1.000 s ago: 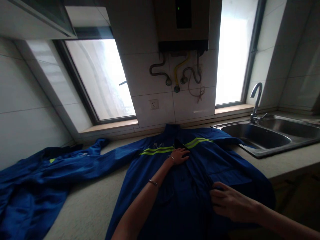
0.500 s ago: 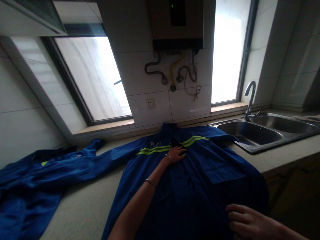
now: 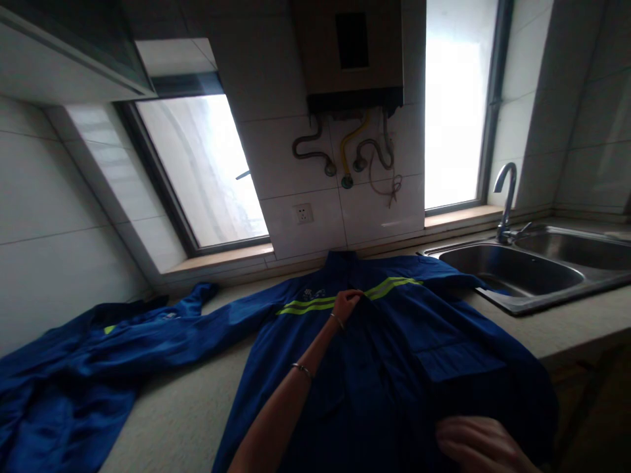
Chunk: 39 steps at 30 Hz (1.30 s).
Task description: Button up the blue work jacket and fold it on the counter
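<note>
- The left hand (image 3: 346, 303), flat on the jacket (image 3: 384, 355) a second ago, now has its fingers pinched on the front edge by the yellow stripe (image 3: 305, 305).
- The right hand (image 3: 476, 443) has slid to the hem and rests flat, fingers together.
- The jacket lies spread on the counter (image 3: 167, 420), one sleeve reaching the sink (image 3: 522, 272).
- A second blue garment (image 3: 54, 374) lies left.

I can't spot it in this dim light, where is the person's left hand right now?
In the head view, the left hand sits mid-frame on the chest of the blue jacket, at the yellow-green stripe just below the collar.
</note>
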{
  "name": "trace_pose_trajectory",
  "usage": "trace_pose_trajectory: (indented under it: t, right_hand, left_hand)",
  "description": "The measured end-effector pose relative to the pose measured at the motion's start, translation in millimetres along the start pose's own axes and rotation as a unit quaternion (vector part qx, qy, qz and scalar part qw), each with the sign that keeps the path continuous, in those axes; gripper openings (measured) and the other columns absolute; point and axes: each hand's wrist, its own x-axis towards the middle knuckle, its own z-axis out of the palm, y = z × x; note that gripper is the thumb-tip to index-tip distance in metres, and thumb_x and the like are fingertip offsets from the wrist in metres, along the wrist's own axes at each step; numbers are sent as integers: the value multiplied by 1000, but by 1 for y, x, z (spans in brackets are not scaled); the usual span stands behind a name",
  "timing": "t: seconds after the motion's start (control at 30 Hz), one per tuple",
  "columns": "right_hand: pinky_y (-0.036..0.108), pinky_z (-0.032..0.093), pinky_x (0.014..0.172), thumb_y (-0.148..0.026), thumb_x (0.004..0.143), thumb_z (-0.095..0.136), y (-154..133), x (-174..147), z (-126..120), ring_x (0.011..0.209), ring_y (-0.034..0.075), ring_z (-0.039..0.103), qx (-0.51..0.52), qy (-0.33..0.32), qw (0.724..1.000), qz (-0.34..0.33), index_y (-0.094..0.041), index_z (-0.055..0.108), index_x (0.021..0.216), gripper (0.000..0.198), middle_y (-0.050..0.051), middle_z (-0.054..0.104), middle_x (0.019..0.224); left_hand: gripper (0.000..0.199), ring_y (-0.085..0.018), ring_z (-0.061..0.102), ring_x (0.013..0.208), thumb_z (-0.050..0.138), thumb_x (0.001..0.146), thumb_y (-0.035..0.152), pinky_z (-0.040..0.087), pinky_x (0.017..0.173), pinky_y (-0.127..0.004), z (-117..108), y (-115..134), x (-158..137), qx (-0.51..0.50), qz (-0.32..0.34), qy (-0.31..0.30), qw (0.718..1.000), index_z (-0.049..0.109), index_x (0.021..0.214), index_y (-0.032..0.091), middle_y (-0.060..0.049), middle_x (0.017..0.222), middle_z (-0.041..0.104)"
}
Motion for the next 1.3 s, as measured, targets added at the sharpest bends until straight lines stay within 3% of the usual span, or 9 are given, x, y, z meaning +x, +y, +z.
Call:
trace_pose_trajectory:
  t: [0.07, 0.13, 0.27, 0.4, 0.53, 0.7, 0.83, 1.1, 1.3]
  right_hand:
    - [24, 51, 76, -9, 82, 43, 12, 44, -3, 93, 16, 61, 15, 44, 997, 58, -25, 51, 117, 39, 6, 64, 102]
    - [24, 48, 80, -9, 82, 40, 34, 97, 5, 94, 14, 59, 54, 48, 992, 107, -22, 57, 108, 33, 7, 62, 104]
    - [27, 41, 89, -9, 78, 44, 106, 193, 43, 104, 16, 50, 11, 33, 981, 192, -21, 64, 101, 33, 6, 56, 109]
    - [33, 33, 95, -2, 70, 46, 183, 237, 83, 104, 18, 49, -34, -91, 967, 235, -21, 67, 101, 42, 7, 56, 109]
    - [29, 35, 89, -7, 70, 49, 224, 238, 106, 99, 19, 52, -39, -167, 959, 225, -24, 66, 104, 41, 6, 58, 105]
    - [27, 40, 72, -30, 80, 47, 228, 229, 116, 90, 19, 57, -60, -173, 959, 216, -30, 63, 107, 32, 4, 58, 104]
    - [27, 40, 68, -41, 77, 52, 232, 229, 115, 83, 19, 59, -62, -162, 961, 216, -28, 64, 103, 32, 4, 62, 96]
    - [21, 41, 67, -13, 67, 49, 267, 220, 116, 74, 14, 59, 71, -154, 971, 169, -22, 65, 108, 44, 1, 67, 84]
    - [22, 42, 73, -9, 64, 47, 269, 215, 119, 78, 15, 60, 73, -105, 980, 150, -20, 68, 100, 43, 2, 68, 87]
  left_hand:
    - [32, -14, 64, 82, 42, 77, 13, 50, 74, -24, -9, -5, 8, -1, -78, 96, 992, 69, 94, 17, -2, 91, 70]
    - [34, -15, 65, 78, 41, 76, 10, 51, 69, -24, -18, -12, 13, 22, -121, 136, 983, 69, 94, 15, -4, 89, 70]
    - [29, -16, 65, 81, 48, 73, 8, 49, 72, -24, -28, -27, 13, 62, -135, 118, 982, 71, 89, 14, -6, 88, 71]
    - [21, -17, 64, 79, 56, 74, 14, 47, 71, -25, -23, -36, 8, 108, -128, 62, 984, 72, 89, 14, -6, 84, 71]
    - [21, -18, 62, 83, 55, 79, 20, 44, 76, -26, -16, -39, 5, 166, -100, 26, 981, 71, 92, 17, -7, 85, 69]
    - [23, -16, 57, 89, 50, 84, 18, 40, 81, -25, -13, -42, 7, 224, -63, -2, 973, 70, 94, 18, -7, 89, 64]
    - [25, -15, 56, 87, 46, 85, 16, 41, 79, -25, -12, -40, 13, 259, -58, -27, 964, 69, 94, 16, -8, 89, 62]
    - [20, -21, 52, 95, 49, 82, 13, 37, 85, -30, -6, -28, 18, 322, -54, -70, 943, 69, 79, 14, -11, 82, 62]
    - [21, -23, 52, 99, 48, 80, 5, 33, 89, -33, -3, -24, 22, 366, -55, -105, 923, 67, 75, 13, -15, 85, 63]
